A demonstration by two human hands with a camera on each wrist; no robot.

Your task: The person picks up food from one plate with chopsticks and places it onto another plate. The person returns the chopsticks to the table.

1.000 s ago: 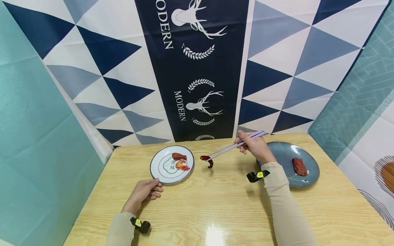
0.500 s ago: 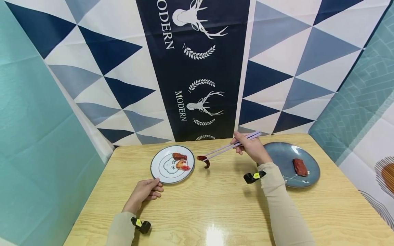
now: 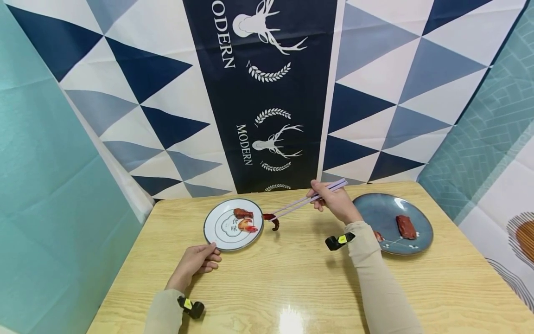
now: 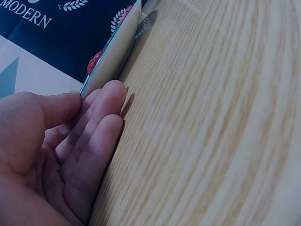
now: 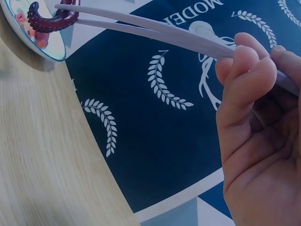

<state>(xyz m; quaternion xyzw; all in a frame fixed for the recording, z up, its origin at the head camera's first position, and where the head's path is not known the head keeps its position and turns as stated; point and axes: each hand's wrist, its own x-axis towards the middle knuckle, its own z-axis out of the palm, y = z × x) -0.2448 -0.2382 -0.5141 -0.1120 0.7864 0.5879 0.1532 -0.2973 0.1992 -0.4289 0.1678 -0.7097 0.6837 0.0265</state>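
My left hand pinches the near rim of a white plate, thumb on top and fingers curled below. On that plate lie a small drumstick and a shrimp. My right hand holds a pair of pale purple chopsticks. Gripped between their tips is a dark red octopus tentacle, raised over the table at the plate's right edge. Its curled, suckered end shows large in the right wrist view, where the tentacle overlaps the plate.
A blue-grey plate stands at the right with a slab of meat on it. Another reddish piece there is partly behind my right sleeve. A patterned cloth rises behind the wooden table.
My right hand has moved left, bringing the chopsticks and the tentacle from a gap beside the white plate to its right edge. The left hand has stayed at the rim.
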